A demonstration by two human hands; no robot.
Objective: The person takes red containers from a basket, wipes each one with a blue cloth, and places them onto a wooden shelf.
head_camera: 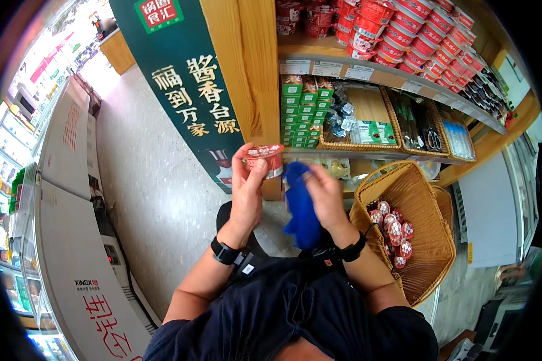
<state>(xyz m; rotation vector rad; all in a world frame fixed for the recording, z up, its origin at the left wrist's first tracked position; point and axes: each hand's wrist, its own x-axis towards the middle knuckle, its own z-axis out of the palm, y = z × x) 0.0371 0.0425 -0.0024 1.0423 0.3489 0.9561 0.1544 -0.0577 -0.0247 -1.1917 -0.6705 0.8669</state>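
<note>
Between the thumb and fingers of my left hand [248, 189] is a small red sealed tub [271, 163] with a printed lid, tilted slightly. My right hand [327, 194] grips a blue cloth [301, 205] by its upper part, and the rest hangs down. Cloth and tub are close together; whether they touch I cannot tell. To the right of my right hand stands a tall wicker basket [427, 257] with a handle. Inside it lie several small red-lidded tubs [394, 232].
Ahead, a wooden shelf unit [241, 67] carries stacked red tubs [404, 34], green boxes [300, 110] and wicker trays [366, 146] of packaged goods. White chest freezers [67, 225] line the left side. Grey floor [135, 135] runs between them and the shelf.
</note>
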